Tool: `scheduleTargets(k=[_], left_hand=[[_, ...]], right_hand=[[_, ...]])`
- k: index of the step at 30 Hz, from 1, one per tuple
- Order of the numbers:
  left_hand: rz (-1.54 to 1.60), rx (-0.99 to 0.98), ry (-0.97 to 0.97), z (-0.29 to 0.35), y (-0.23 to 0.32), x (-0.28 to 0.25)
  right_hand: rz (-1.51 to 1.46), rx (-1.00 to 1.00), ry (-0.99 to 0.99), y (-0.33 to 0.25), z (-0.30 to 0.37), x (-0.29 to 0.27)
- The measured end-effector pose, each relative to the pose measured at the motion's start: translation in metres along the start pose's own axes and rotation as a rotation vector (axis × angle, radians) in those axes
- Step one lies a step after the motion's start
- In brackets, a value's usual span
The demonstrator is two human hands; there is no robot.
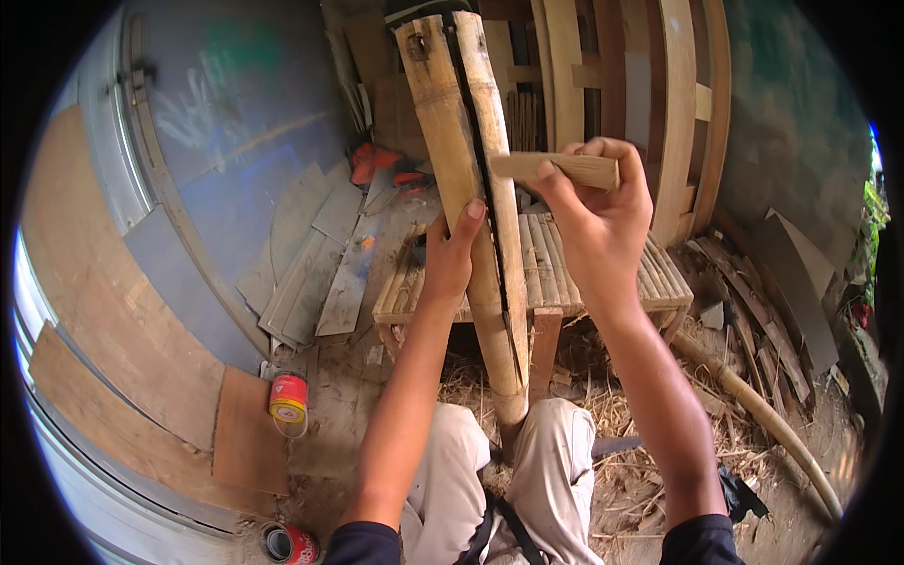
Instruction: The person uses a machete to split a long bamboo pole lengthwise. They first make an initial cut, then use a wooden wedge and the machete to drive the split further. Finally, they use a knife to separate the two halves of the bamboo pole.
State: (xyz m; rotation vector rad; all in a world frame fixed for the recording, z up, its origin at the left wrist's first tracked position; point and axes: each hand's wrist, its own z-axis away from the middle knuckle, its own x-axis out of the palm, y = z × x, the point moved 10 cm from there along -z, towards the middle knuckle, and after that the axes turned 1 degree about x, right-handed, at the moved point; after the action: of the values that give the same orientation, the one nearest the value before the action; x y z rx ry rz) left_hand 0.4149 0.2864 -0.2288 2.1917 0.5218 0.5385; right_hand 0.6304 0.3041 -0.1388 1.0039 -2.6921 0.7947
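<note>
A thick bamboo pole point(450, 122) stands upright between my knees, split lengthwise by a dark crack running down from its top. My left hand point(450, 259) grips the pole at mid-height, thumb up along the left half. My right hand point(603, 212) is closed around a wooden handle point(574, 169) that lies crosswise against the pole; the handle's end meets the crack, and any blade is hidden inside the split.
A low bench of bamboo slats point(659, 278) stands behind the pole. Flat boards point(320, 254) lean on the wall to the left. Two red cans point(289, 400) point(287, 543) sit on the ground at lower left. A long bamboo pole point(763, 414) and wood scraps lie right.
</note>
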Motion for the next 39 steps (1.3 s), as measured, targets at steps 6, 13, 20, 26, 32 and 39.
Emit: scheduleTargets(k=[6,13,20,26,32,39], left_hand=[[0.096,0.025,-0.006,0.008,0.012,0.003],[0.114,0.046,0.056,0.008,0.018,-0.006],[0.036,0.071,0.149,0.005,0.017,-0.021],[-0.034,0.165,0.238,0.009,0.025,-0.029],[-0.084,0.194,0.246,0.016,0.027,-0.026],[-0.178,0.282,0.317,0.019,0.032,-0.036]], right_hand=[[0.212,-0.041,-0.032,-0.007,0.008,0.015],[0.606,-0.316,-0.183,-0.027,0.026,0.042],[0.666,-0.224,-0.233,-0.018,0.020,0.051],[0.760,0.005,-0.369,-0.006,0.012,0.052],[1.068,-0.013,-0.495,-0.001,0.012,0.058],[1.050,0.042,-0.578,0.008,0.003,0.064]])
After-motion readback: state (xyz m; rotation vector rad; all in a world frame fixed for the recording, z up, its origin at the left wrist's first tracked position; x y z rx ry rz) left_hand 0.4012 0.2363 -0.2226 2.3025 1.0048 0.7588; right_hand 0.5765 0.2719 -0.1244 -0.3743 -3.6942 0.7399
